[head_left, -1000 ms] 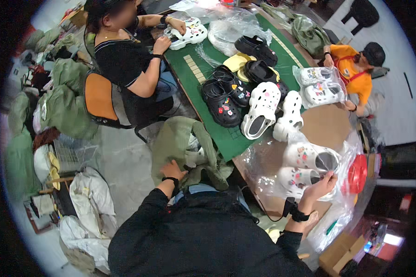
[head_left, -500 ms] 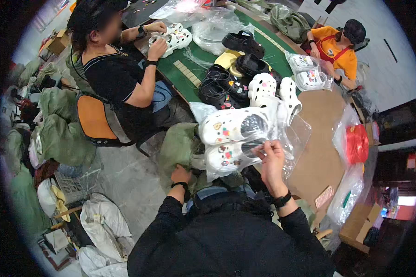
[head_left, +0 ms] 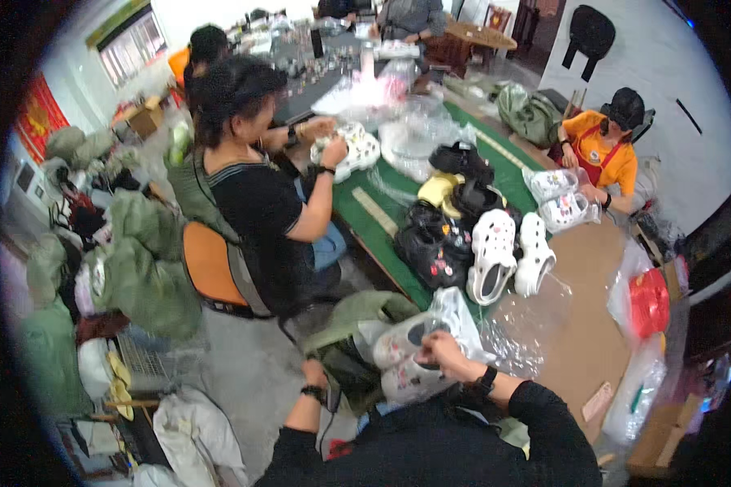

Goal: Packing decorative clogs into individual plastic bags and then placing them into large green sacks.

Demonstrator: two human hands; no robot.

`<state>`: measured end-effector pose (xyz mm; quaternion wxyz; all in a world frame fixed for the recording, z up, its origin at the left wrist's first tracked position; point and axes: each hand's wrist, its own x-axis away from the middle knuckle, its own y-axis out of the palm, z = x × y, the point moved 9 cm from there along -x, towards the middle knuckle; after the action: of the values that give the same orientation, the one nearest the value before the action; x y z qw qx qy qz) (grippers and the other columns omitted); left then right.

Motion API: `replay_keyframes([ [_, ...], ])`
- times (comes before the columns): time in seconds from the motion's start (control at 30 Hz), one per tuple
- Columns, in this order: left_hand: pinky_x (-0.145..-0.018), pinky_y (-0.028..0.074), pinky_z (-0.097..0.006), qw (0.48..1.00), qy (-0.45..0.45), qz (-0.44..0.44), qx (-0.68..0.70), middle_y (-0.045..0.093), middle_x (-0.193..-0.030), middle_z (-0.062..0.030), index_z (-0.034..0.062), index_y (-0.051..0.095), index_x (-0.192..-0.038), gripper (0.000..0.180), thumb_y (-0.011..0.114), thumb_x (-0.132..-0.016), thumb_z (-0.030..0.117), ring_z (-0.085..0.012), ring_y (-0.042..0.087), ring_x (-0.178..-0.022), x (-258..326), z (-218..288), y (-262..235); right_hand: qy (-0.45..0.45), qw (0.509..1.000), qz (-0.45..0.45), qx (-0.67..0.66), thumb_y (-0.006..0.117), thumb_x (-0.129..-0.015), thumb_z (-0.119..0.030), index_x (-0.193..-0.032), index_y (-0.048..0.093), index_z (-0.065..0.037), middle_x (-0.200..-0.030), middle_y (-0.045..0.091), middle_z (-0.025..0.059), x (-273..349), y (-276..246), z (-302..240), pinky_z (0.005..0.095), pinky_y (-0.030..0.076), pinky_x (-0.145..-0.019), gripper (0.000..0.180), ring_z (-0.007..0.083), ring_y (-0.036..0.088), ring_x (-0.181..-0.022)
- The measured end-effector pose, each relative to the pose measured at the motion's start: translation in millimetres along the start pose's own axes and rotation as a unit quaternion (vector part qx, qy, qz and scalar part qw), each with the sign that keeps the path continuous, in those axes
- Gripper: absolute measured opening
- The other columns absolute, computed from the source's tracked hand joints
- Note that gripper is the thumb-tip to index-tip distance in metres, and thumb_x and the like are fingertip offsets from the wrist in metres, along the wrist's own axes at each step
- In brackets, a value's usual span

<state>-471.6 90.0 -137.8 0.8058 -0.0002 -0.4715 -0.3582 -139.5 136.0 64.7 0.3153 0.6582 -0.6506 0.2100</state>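
Note:
My right hand (head_left: 443, 352) pinches a clear plastic bag (head_left: 461, 316) that holds a pair of white clogs (head_left: 396, 345) with colourful charms. The bagged pair is low in front of me, at the mouth of a green woven sack (head_left: 357, 312). Beside it, my left hand (head_left: 314, 373) grips the sack's left edge, fingers partly hidden. On the table beyond stand two unbagged white clogs (head_left: 493, 247), with a pile of black clogs (head_left: 434, 252) to their left. A loose clear bag (head_left: 520, 329) lies on the brown board.
A co-worker (head_left: 260, 178) on the left handles a white clog (head_left: 357, 152) over the green table (head_left: 365, 239). Another person in orange (head_left: 613, 150) sits at the far right beside a bagged white pair (head_left: 560, 199). Red bundled material (head_left: 649, 303) rests at right.
The bagged white clogs have come down from the table edge toward the sack, with my right hand on the bag. My left hand has moved lower, the sack's edge lifted. My view has tilted up.

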Motion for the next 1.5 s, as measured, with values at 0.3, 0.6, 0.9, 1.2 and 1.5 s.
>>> replay_keyframes([
  [0.3,-0.070,0.042,-0.034,0.900,0.153,-0.037,-0.407,0.057,-0.100,-0.0127,-0.0054,0.050,-0.110,0.057,0.053,-0.081,0.043,-0.0208,0.054,-0.084,102,57,43,0.009,0.995,-0.077,-0.057,0.048,-0.077,-0.008,-0.077,0.050,0.000,-0.070,0.052,0.0093,-53,103,36,0.0308,0.048,-0.052,0.008,0.0188,0.054,-0.059],
  [0.6,-0.059,0.042,-0.035,0.871,0.231,0.004,-0.434,0.060,-0.072,-0.0123,-0.0019,0.057,-0.097,0.039,0.057,-0.078,0.033,-0.0213,0.056,-0.064,108,91,36,-0.036,0.838,-0.326,0.436,0.050,-0.077,-0.014,-0.062,0.056,-0.003,-0.059,0.054,0.0092,-91,153,138,0.0356,0.037,-0.046,0.020,0.0226,0.050,-0.049],
  [0.9,-0.063,0.042,-0.039,0.717,0.203,-0.110,-0.658,0.058,-0.081,-0.0230,-0.0023,0.056,-0.095,0.031,0.049,-0.082,0.024,-0.0339,0.057,-0.075,97,48,61,-0.400,0.540,-0.537,0.510,0.056,-0.066,-0.008,-0.065,0.053,0.003,-0.064,0.051,0.0140,-85,195,199,0.0405,0.035,-0.052,0.011,0.0289,0.046,-0.057],
  [1.2,-0.074,0.043,-0.041,0.657,0.254,-0.147,-0.694,0.058,-0.092,-0.0214,0.0026,0.054,-0.102,0.032,0.046,-0.077,0.021,-0.0377,0.054,-0.089,110,24,76,-0.194,0.693,-0.504,0.478,0.044,-0.075,-0.012,-0.067,0.050,0.004,-0.060,0.052,0.0160,-100,194,194,0.0417,0.033,-0.052,0.019,0.0269,0.045,-0.053],
  [1.5,-0.082,0.041,-0.039,0.633,0.178,-0.166,-0.735,0.053,-0.108,-0.0229,0.0029,0.035,-0.122,0.063,0.055,-0.078,0.042,-0.0361,0.052,-0.098,124,-4,99,-0.181,0.723,-0.544,0.385,0.048,-0.076,-0.011,-0.094,0.054,-0.001,-0.084,0.059,0.0125,-114,162,220,0.0382,0.038,-0.065,0.021,0.0210,0.050,-0.072],
])
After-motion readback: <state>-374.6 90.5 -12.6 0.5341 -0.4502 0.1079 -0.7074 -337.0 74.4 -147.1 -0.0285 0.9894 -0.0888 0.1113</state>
